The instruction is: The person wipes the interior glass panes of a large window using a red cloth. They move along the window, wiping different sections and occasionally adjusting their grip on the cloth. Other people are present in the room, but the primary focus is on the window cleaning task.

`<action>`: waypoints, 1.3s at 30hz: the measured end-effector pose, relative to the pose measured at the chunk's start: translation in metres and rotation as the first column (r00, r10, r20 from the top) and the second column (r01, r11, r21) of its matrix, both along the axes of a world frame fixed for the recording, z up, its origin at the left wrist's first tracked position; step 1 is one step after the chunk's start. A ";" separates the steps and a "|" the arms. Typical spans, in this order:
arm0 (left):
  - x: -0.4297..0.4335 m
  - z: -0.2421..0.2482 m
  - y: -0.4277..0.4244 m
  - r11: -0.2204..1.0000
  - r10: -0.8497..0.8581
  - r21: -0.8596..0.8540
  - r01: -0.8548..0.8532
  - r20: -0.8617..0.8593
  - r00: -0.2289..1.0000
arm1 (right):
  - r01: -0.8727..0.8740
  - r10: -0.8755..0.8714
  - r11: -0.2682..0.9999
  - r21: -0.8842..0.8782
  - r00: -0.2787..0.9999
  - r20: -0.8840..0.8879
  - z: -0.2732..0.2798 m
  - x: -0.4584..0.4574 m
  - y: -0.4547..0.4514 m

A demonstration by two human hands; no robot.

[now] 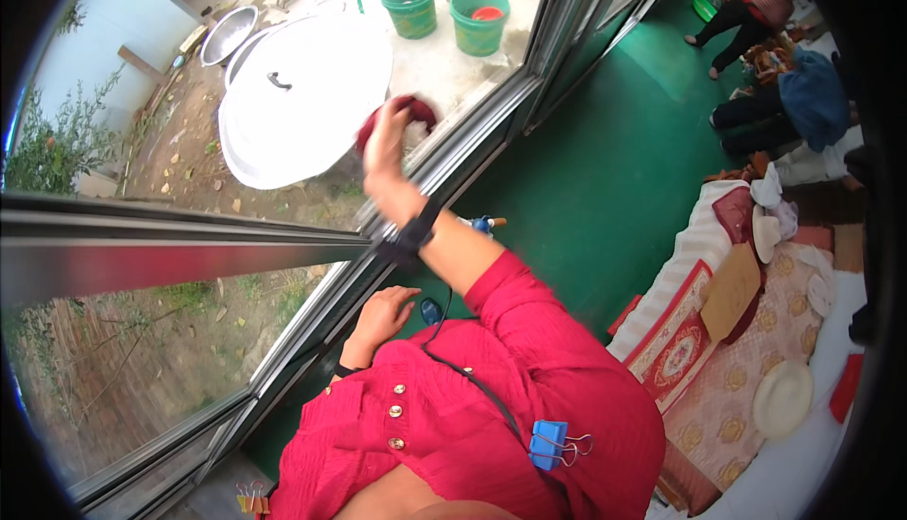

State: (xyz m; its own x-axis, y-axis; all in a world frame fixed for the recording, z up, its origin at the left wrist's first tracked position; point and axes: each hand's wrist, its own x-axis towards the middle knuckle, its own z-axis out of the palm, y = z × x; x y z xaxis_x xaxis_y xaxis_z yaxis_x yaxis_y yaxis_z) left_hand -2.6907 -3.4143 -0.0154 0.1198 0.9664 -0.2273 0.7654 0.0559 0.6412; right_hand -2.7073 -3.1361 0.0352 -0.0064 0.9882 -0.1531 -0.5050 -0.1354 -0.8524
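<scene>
My right hand is raised in front of the window, shut on a dark red cloth. Motion blurs the hand, and I cannot tell whether the cloth touches the glass. A black band circles my right wrist. Lower down, my left hand hangs near my waist beside the sill, with its fingers a little apart and nothing visible in them. The metal window frame runs past both hands. A blue binder clip holds a black cable on my red shirt.
Outside are a large white lid, a metal basin and two green buckets. Indoors, a green floor leads to a covered couch with hats. Two people are at the far right.
</scene>
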 end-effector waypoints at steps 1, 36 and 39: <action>-0.006 0.000 -0.011 0.996 -0.007 0.092 0.006 0.005 1.000 | -0.108 0.106 0.993 -0.055 0.993 -0.042 0.006 -0.012 -0.043; 0.011 -0.003 0.011 0.984 0.136 -0.112 -0.142 -0.061 0.989 | 0.049 -0.178 0.875 -0.482 0.958 -0.226 -0.116 0.027 0.063; -0.004 0.002 -0.008 0.992 0.104 -0.052 -0.111 -0.122 0.987 | -0.228 0.018 0.513 -0.828 0.967 -0.255 -0.125 -0.032 -0.059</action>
State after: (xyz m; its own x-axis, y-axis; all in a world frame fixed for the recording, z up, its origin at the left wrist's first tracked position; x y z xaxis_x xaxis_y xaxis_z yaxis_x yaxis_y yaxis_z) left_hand -2.6944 -3.4220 -0.0132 -0.0150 0.9569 -0.2902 0.8233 0.1765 0.5395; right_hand -2.7390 -3.1953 -0.0896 -0.2488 0.3749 -0.8930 -0.5561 -0.8102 -0.1852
